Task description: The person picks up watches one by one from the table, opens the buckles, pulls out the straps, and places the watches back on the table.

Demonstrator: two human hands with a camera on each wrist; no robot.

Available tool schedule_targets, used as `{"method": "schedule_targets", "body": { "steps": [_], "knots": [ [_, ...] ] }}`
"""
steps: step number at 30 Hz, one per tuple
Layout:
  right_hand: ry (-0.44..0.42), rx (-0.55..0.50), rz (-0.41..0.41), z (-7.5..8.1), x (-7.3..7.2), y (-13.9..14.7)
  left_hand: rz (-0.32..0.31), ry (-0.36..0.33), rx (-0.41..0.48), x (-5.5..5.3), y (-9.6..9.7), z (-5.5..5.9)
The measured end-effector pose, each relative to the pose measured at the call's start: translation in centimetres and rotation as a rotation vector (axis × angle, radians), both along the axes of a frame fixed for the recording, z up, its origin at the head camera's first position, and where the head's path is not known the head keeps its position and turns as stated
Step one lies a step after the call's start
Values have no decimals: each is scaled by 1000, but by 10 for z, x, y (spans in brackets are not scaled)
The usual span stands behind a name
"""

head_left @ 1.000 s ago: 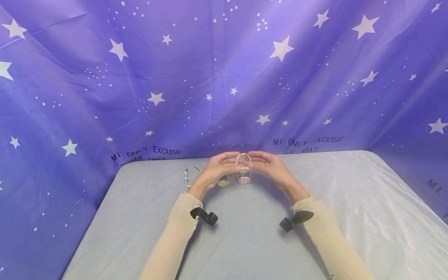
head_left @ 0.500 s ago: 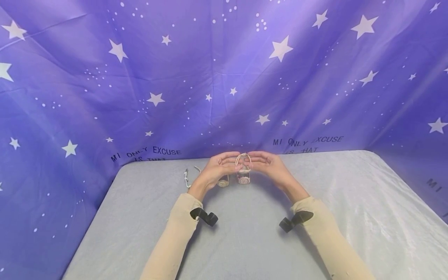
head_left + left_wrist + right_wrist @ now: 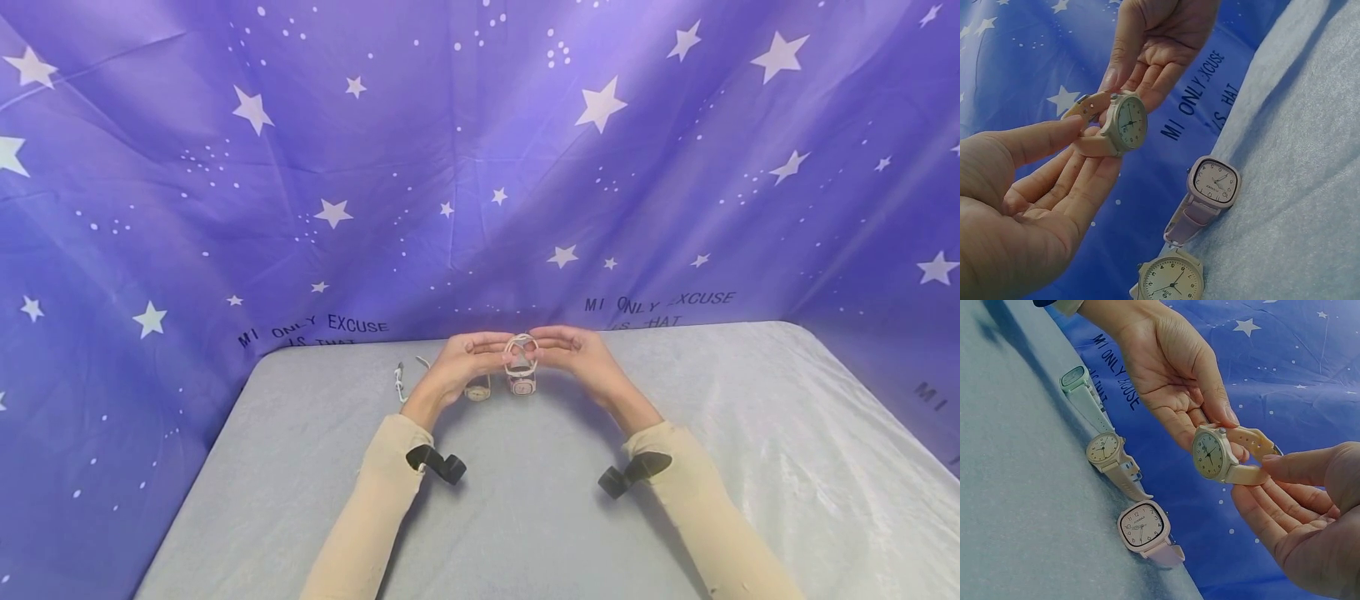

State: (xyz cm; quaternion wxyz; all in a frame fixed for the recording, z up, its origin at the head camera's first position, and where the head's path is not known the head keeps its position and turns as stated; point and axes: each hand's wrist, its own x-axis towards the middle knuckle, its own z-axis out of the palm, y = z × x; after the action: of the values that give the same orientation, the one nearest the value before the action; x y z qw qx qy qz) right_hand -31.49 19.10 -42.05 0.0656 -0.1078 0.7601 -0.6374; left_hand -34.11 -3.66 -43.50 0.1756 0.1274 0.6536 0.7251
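Note:
Over the back of the table, both hands hold one round-faced wristwatch (image 3: 1129, 123) with a cream case and a pale yellow-beige strap, its strap bent into a loop. My left hand (image 3: 467, 364) pinches one side of it between thumb and fingers. From the other side my right hand (image 3: 581, 358) pinches it likewise, as the right wrist view also shows. Below the hands lies a pink square wristwatch (image 3: 522, 387). A beige round wristwatch (image 3: 1104, 449) rests beside it, partly behind my left hand in the head view.
A pale green wristwatch (image 3: 399, 383) lies left of my left wrist. Grey-white cloth covers the table (image 3: 525, 500). A purple-blue curtain (image 3: 480, 167) with stars and lettering hangs right behind the table's back edge.
The held watch has tilted and sits slightly lower, so its strap loop shows rounder between the hands. Both hands stay nearly in place; the watches on the table have not moved.

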Motion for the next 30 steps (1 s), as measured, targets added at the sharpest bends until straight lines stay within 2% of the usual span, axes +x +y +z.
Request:
{"method": "schedule_targets", "body": {
  "steps": [9, 30],
  "knots": [
    [3, -8, 7, 2, 1, 0, 19, 8, -6, 0, -2, 1],
    [13, 23, 2, 2, 2, 1, 14, 17, -20, 1, -3, 2]
  ]
}}
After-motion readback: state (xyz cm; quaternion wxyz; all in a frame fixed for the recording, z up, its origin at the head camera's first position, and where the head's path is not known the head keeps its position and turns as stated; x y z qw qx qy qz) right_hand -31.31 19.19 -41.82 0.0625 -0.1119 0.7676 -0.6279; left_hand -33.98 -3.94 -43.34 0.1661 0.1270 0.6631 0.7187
